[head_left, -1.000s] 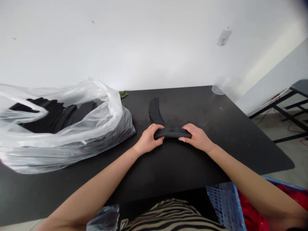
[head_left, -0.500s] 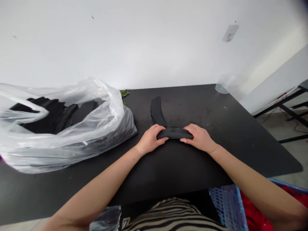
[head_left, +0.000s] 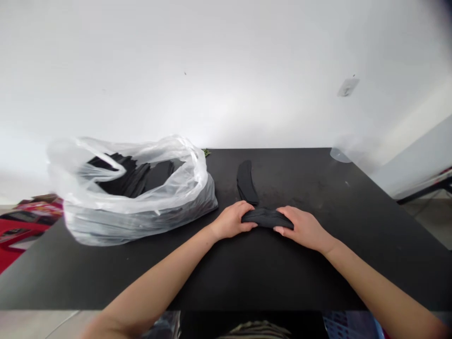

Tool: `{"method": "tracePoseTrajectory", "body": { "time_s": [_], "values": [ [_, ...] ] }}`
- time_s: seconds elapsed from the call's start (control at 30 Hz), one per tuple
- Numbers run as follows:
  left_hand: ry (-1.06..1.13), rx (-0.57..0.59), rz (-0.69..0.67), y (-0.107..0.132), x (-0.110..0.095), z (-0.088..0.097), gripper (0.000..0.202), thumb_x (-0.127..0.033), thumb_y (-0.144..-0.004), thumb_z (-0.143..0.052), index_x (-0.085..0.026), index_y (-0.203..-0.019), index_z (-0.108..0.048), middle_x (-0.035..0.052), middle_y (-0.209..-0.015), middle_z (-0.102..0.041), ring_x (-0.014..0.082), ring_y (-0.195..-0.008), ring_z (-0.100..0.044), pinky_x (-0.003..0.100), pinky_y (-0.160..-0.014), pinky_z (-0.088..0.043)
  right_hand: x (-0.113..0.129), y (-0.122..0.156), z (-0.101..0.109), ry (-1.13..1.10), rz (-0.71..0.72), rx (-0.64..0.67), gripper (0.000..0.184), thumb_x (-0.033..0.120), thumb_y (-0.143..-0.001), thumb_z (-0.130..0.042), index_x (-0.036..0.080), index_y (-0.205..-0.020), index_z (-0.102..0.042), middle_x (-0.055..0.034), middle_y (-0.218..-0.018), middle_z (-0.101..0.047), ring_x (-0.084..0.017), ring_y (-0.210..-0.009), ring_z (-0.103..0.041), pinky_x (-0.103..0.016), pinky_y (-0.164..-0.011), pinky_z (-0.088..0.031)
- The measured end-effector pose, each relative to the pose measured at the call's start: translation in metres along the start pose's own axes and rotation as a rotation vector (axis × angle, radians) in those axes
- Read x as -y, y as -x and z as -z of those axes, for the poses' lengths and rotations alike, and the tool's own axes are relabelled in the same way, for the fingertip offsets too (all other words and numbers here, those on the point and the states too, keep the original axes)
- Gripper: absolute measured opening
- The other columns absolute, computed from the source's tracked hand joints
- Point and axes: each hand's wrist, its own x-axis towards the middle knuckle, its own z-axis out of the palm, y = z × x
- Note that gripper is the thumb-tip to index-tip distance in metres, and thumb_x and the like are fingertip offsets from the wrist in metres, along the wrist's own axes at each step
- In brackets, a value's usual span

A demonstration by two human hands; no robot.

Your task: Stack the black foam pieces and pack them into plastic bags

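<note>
A curved stack of black fabric pieces (head_left: 267, 218) lies crosswise on the dark table between my hands. My left hand (head_left: 233, 220) grips its left end, thumb in front and fingers behind. At the right end, my right hand (head_left: 302, 226) pinches it the same way. Just behind my left hand rests a second curved black fabric piece (head_left: 246, 181), pointing toward the wall. What the cloth parts are for cannot be made out.
A clear plastic bag (head_left: 141, 226) holding many black fabric pieces (head_left: 130, 176) stands on the table (head_left: 247, 273) to the left. Red packages (head_left: 31, 226) lie beyond the left edge. A blue basket (head_left: 349, 325) sits below the front edge, and a white wall is behind.
The camera view has shifted, so the table and bag appear farther right and lower. Both hands keep their grip on the stack's ends; its pose looks nearly the same.
</note>
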Motion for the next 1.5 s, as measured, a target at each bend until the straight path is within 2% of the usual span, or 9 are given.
{"method": "tracePoseTrajectory", "body": {
  "time_s": [0.17, 0.37, 0.53, 0.63, 0.77, 0.83, 1.07, 1.3, 1.5],
  "values": [
    [0.036, -0.008, 0.019, 0.004, 0.003, -0.002, 0.035, -0.041, -0.079, -0.07, -0.021, -0.106, -0.062, 0.0054, -0.105, -0.064, 0.0225, -0.099, -0.061, 0.034, -0.088, -0.047, 0.004, 0.001, -0.003, -0.063, -0.005, 0.006, 0.033, 0.043, -0.09, -0.057, 0.026, -0.118, -0.054, -0.0057, -0.113, -0.064, -0.024, -0.1, -0.063, -0.04, -0.085, -0.052],
    [0.06, -0.052, 0.028, 0.007, -0.012, 0.013, 0.036, -0.043, -0.078, -0.071, -0.022, -0.106, -0.063, 0.0051, -0.103, -0.063, 0.0222, -0.097, -0.06, 0.035, -0.088, -0.048, 0.031, 0.003, 0.021, -0.05, -0.009, -0.016, 0.028, 0.041, -0.091, -0.057, 0.028, -0.116, -0.055, -0.0021, -0.107, -0.064, -0.021, -0.096, -0.063, -0.036, -0.083, -0.051],
    [-0.02, -0.427, 0.063, 0.039, -0.052, 0.023, 0.045, -0.037, -0.079, -0.072, -0.026, -0.121, -0.061, 0.0086, -0.121, -0.058, 0.0286, -0.12, -0.048, 0.045, -0.108, -0.035, 0.039, 0.006, 0.034, 0.166, 0.03, -0.178, 0.031, 0.046, -0.093, -0.053, 0.027, -0.117, -0.056, -0.0039, -0.105, -0.066, -0.024, -0.095, -0.065, -0.036, -0.074, -0.051],
    [0.393, -0.648, 0.212, 0.066, -0.084, 0.007, 0.023, -0.035, -0.087, -0.063, -0.026, -0.107, -0.065, 0.0074, -0.108, -0.061, 0.0238, -0.109, -0.054, 0.04, -0.101, -0.04, 0.045, 0.003, 0.043, 0.354, 0.092, -0.32, 0.03, 0.044, -0.094, -0.051, 0.026, -0.117, -0.057, -0.0052, -0.098, -0.067, -0.026, -0.091, -0.065, -0.036, -0.067, -0.048],
    [1.382, -0.422, 0.555, 0.076, -0.118, -0.018, 0.036, -0.048, -0.083, -0.067, -0.022, -0.108, -0.063, 0.0103, -0.106, -0.064, 0.021, -0.097, -0.059, 0.032, -0.077, -0.046, 0.067, -0.003, 0.057, 0.58, 0.23, -0.376, 0.031, 0.035, -0.094, -0.053, 0.026, -0.123, -0.057, -0.0072, -0.093, -0.066, -0.025, -0.084, -0.061, -0.037, -0.065, -0.043],
    [1.679, -0.422, 0.612, 0.068, -0.127, -0.019, 0.045, -0.057, -0.08, -0.067, -0.02, -0.105, -0.062, 0.0121, -0.113, -0.062, 0.0218, -0.1, -0.059, 0.032, -0.077, -0.047, 0.081, -0.005, 0.062, 0.674, 0.293, -0.335, 0.033, 0.029, -0.093, -0.054, 0.026, -0.126, -0.056, -0.007, -0.088, -0.065, -0.024, -0.078, -0.058, -0.038, -0.065, -0.041],
    [1.906, -0.701, 0.747, 0.04, -0.138, -0.003, 0.036, -0.051, -0.079, -0.071, -0.018, -0.081, -0.057, 0.0014, -0.078, -0.054, 0.0142, -0.07, -0.055, 0.033, -0.071, -0.049, 0.116, -0.003, 0.071, 0.813, 0.448, -0.219, 0.038, 0.01, -0.092, -0.047, 0.025, -0.124, -0.056, -0.0046, -0.077, -0.059, -0.021, -0.069, -0.048, -0.038, -0.06, -0.034],
    [1.946, -0.669, 0.734, 0.037, -0.129, -0.01, 0.008, -0.022, -0.083, -0.064, -0.015, -0.082, -0.06, 0.0029, -0.081, -0.063, 0.012, -0.066, -0.057, 0.028, -0.065, -0.051, 0.126, 0.0, 0.074, 0.829, 0.498, -0.18, 0.036, 0.013, -0.094, -0.045, 0.027, -0.127, -0.055, -0.0056, -0.089, -0.065, -0.021, -0.075, -0.053, -0.039, -0.061, -0.037],
    [1.758, -0.747, 0.326, 0.053, -0.102, -0.013, 0.023, -0.019, -0.077, -0.073, -0.021, -0.096, -0.061, -0.0001, -0.095, -0.069, 0.0127, -0.083, -0.065, 0.026, -0.074, -0.053, 0.137, 0.029, 0.085, 0.421, 0.325, -0.236, 0.056, 0.051, -0.089, -0.06, 0.028, -0.138, -0.047, -0.0115, -0.119, -0.063, -0.033, -0.104, -0.058, -0.055, -0.092, -0.043]
  ]
}}
